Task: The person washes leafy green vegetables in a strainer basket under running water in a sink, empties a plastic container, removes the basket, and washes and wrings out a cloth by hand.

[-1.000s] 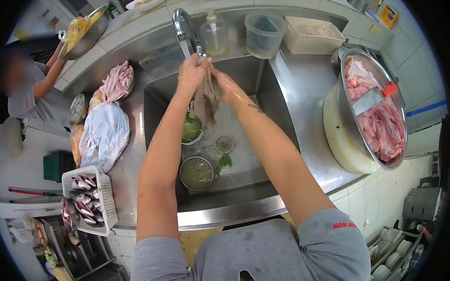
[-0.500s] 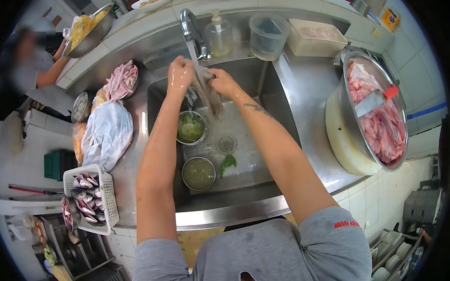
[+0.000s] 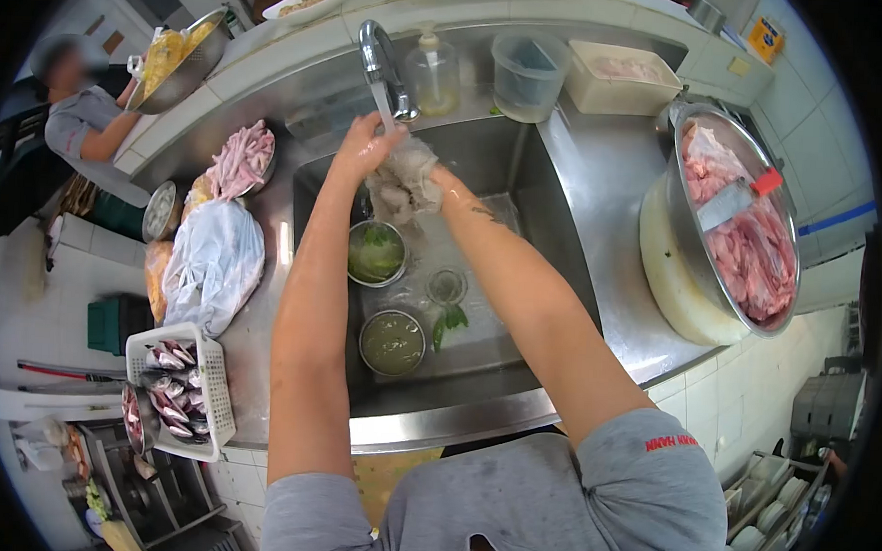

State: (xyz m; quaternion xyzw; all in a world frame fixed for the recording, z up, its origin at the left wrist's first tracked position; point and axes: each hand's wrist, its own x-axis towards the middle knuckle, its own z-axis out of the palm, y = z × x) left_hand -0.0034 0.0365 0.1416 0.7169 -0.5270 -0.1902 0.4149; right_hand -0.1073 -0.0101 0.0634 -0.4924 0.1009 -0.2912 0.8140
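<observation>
A pale, wet mesh-like cloth [image 3: 409,168] hangs bunched under the running tap [image 3: 378,55], inside the steel sink [image 3: 491,370]. My left hand [image 3: 366,147] pinches its upper left edge, right beside the water stream. The cloth drapes over my right hand [image 3: 446,186], whose fingers are hidden in it. Below the cloth in the sink stand a round metal bowl with green leaves in liquid [image 3: 376,254] and another bowl of cloudy greenish liquid [image 3: 392,342]. A green leaf [image 3: 450,324] lies close to the drain [image 3: 446,286].
At right, raw meat and a red-handled cleaver [image 3: 730,206] lie in a large metal basin [image 3: 688,247]. A soap bottle [image 3: 431,76] and plastic tub [image 3: 527,79] stand behind. Left are a tied plastic bag [image 3: 211,263] and a fish basket [image 3: 216,394]. A co-worker [image 3: 87,127] stands far left.
The cloth has been lifted and bunched up closer to the tap, now covering my right hand. The leaf by the drain has shifted. The co-worker has leaned to a different position.
</observation>
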